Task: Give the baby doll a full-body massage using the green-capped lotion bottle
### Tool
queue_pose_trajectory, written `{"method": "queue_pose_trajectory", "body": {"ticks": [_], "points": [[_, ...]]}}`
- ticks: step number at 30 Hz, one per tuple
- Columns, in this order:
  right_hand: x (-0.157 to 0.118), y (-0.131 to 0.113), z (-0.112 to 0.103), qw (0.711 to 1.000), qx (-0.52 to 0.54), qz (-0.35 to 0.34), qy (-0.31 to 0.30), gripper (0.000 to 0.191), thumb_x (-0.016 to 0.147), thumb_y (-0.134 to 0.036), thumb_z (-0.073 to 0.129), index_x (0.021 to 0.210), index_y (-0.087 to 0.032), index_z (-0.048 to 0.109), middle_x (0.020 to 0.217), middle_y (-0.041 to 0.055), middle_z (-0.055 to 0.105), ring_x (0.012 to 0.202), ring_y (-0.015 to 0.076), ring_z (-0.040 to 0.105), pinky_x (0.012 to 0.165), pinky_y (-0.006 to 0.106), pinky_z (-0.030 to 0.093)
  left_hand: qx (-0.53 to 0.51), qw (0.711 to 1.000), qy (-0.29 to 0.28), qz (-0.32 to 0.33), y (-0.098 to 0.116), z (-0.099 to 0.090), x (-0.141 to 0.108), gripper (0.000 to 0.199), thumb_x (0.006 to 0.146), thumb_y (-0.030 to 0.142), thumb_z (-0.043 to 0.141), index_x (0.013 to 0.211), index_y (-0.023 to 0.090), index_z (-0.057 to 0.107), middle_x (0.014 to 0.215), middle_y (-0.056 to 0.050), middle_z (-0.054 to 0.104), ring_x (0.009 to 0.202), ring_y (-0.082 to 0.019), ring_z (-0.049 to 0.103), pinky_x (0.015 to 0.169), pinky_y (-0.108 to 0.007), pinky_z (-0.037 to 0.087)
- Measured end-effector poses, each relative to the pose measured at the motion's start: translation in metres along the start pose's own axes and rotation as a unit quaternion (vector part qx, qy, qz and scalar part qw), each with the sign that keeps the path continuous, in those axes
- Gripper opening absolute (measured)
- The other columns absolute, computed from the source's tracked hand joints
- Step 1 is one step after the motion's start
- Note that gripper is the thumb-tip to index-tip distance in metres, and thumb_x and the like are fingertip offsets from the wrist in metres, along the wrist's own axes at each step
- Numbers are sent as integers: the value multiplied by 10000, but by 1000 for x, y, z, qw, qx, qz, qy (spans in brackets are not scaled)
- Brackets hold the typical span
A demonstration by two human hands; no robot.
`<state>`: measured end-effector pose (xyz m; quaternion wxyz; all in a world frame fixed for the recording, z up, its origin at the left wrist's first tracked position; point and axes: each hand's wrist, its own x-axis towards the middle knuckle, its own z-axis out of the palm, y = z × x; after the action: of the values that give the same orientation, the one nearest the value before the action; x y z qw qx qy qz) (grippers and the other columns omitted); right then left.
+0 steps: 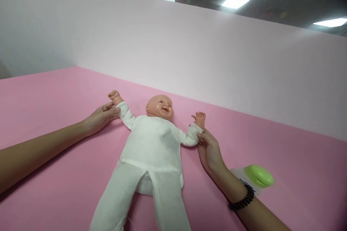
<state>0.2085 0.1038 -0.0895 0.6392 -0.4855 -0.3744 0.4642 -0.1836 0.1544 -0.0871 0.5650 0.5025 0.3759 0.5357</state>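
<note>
Guiding the left hand (101,118) and right hand (210,150), I have each grasping a cuff of the white suit (150,144), holding the arms of the baby doll (159,107) spread as it lies face-up on the pink-covered table (54,95), a green-lidded container (257,177) near that right hand.

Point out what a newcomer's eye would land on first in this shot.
A baby doll in a white cloth suit lies on its back mid-frame on a pink surface. The person's left hand and right hand hold its sleeves near the wrists. At lower right, a green-topped object sits just beyond a black beaded bracelet.
</note>
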Motion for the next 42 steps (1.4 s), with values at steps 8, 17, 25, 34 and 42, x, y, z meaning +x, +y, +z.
{"method": "queue_pose_trajectory", "body": {"ticks": [8, 17, 25, 34, 42], "points": [[-9, -3, -4, 969, -81, -31, -232, 261, 571, -153, 820, 814, -201, 738, 1296, 39, 626, 1214, 198, 607, 989, 279, 541, 185, 964, -181, 59, 1, -7, -9, 359, 618, 174, 920, 947, 283, 826, 1115, -58, 741, 1052, -233, 693, 906, -325, 582], [-12, -7, -12, 882, -283, -77, -368, 276, 670, -290, 910, 697, -135, 683, 1325, 71, 437, 1209, 144, 530, 969, 195, 513, 340, 871, -311, 171, 9, 2, -20, 313, 758, 58, 738, 899, 320, 834, 1040, -44, 720, 1064, -178, 589, 988, -312, 489], [-8, -13, -20, 863, -252, -28, -438, 228, 822, -294, 788, 682, -133, 706, 1338, 96, 434, 1173, 171, 571, 931, 280, 573, 294, 902, -286, 135, 6, 1, -20, 232, 703, 112, 830, 859, 284, 829, 1049, -70, 718, 1069, -213, 626, 927, -324, 530], [-1, -2, -7, 982, -73, -5, -174, 823, 796, -617, 813, 1480, -314, 470, 1438, 84, 585, 1282, 193, 619, 1095, 337, 547, 131, 991, -20, 18, 8, 7, -16, 514, 799, 449, 844, 1227, 295, 606, 1094, -30, 773, 1009, -225, 739, 911, -366, 592], [1, 6, -6, 984, -148, -65, -75, 890, 750, -760, 768, 1391, -311, 344, 1381, 117, 628, 1004, 201, 711, 873, 342, 610, 194, 978, 44, 57, 5, 19, -18, 521, 884, 621, 683, 1243, 315, 460, 973, 3, 756, 887, -177, 704, 868, -321, 562]]}}
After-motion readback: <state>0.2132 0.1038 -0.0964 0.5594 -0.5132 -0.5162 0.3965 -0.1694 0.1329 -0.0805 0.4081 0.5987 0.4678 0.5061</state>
